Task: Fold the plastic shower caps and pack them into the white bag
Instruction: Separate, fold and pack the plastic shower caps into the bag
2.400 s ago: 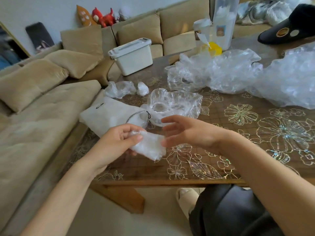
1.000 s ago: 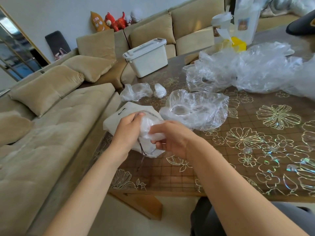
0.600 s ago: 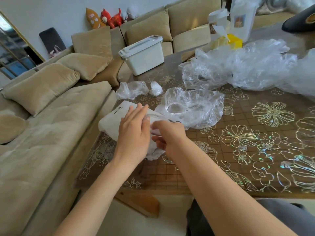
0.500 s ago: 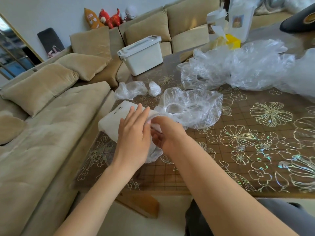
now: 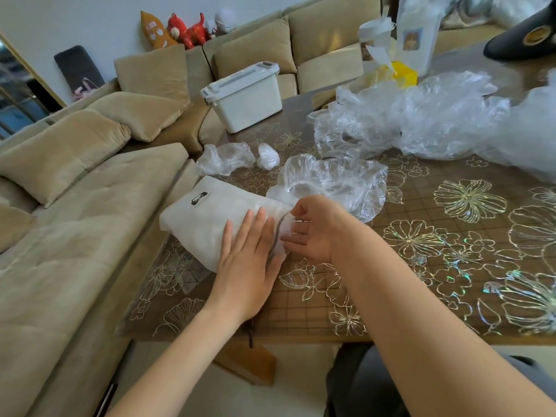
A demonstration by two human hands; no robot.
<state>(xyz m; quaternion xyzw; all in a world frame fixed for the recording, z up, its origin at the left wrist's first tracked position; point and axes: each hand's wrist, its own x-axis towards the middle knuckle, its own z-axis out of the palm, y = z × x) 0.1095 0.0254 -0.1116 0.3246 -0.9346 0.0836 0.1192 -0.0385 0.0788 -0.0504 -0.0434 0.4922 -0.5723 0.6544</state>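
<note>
Both bare forearms reach forward from the lower edge. The left hand (image 5: 246, 263) lies palm-down, fingers (image 5: 249, 227) straight and together, pressing flat on the white bag (image 5: 198, 224). The right hand (image 5: 316, 230), just beside it, curls its fingers round the bag's open end, thumb on top.

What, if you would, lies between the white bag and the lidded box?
Head view: a larger crumpled plastic bundle and a small plastic wad lie between the white bag and the lidded box.
</note>
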